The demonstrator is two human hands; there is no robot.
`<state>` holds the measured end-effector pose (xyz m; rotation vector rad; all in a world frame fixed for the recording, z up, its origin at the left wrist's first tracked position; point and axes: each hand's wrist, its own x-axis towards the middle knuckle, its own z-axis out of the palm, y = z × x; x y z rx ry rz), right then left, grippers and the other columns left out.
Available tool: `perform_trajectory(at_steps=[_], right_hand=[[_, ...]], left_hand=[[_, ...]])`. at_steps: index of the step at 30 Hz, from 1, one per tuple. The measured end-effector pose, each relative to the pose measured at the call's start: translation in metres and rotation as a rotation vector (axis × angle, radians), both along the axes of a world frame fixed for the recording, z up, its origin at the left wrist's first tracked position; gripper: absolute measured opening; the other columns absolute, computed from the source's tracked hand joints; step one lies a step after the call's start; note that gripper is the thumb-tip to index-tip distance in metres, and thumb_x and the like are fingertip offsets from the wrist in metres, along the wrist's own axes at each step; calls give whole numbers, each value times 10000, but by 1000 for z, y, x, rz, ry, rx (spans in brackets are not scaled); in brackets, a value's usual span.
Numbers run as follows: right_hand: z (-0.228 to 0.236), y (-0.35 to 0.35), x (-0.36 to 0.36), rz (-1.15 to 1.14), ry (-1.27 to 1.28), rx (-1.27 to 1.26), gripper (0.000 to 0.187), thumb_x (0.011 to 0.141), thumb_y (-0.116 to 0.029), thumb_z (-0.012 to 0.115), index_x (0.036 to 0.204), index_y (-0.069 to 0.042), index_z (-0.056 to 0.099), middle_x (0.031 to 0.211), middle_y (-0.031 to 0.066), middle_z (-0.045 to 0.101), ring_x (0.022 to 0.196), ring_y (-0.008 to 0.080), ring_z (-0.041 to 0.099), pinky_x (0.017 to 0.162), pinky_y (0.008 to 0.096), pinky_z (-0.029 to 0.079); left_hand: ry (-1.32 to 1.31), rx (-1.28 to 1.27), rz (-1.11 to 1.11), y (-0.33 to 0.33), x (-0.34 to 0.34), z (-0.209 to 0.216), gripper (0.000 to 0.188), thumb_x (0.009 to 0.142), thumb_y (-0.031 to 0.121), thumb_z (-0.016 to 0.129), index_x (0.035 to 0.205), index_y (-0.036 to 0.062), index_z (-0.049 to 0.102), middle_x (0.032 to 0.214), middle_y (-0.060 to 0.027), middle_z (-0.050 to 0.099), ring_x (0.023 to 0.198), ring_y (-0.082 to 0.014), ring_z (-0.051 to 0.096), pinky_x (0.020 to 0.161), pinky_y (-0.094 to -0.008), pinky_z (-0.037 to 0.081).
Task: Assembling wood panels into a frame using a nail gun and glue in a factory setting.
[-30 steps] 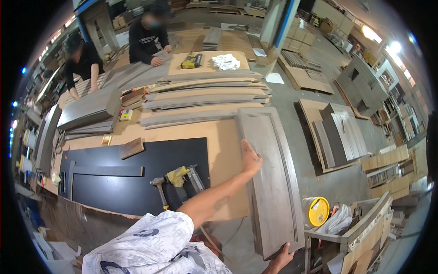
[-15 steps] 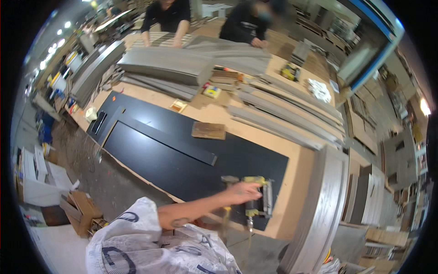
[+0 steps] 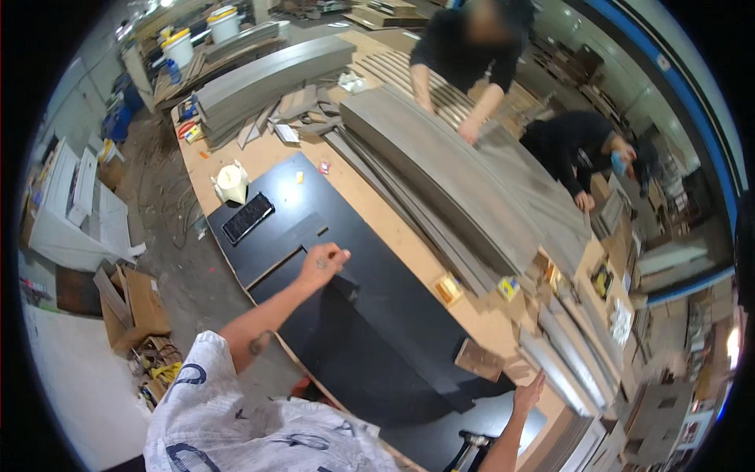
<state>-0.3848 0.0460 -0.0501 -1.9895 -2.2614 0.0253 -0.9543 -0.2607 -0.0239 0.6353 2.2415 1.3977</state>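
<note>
The left hand [image 3: 321, 266] is half-curled, contents indeterminable; the right hand [image 3: 528, 396], loosely extended, apparently empty, could, if swept carelessly toward its ten o'clock, displace the wooden block [image 3: 478, 359].

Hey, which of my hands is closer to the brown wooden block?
Right. Your right hand is just right of the wooden block; your left hand is farther off to its left, over the black panel.
</note>
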Motion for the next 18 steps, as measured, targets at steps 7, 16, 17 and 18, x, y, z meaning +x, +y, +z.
perform_trajectory(at_steps=[7,16,17,18], right_hand=[[11,55,-69,-19,-326,-230,813,744,45,611,1476,-117,298,1537,173,272,1318,377,419,1019,486,427],[-2,65,-37,112,-574,-228,725,720,-56,683,1381,-52,385,1383,153,437,1163,369,500,947,522,424],[4,55,-47,221,-490,-268,723,717,-82,692,1376,-55,396,1378,151,443,1191,360,482,959,517,410],[12,41,-59,323,-409,-309,721,714,-108,701,1370,-58,407,1373,148,450,1218,352,463,971,512,396]], left_hand=[[245,71,124,-20,-210,-19,331,918,296,610,806,-13,634,637,-60,625,574,-134,592,553,-301,460],[383,-414,533,55,-405,-72,717,806,402,701,1240,-116,460,1201,-337,519,1124,-468,520,953,-503,454],[350,-435,553,46,-420,-76,767,793,417,720,1266,-116,436,1235,-336,494,1157,-477,491,964,-521,442],[314,-457,566,39,-427,-80,819,779,431,739,1292,-117,412,1269,-334,470,1190,-486,462,975,-540,429]])
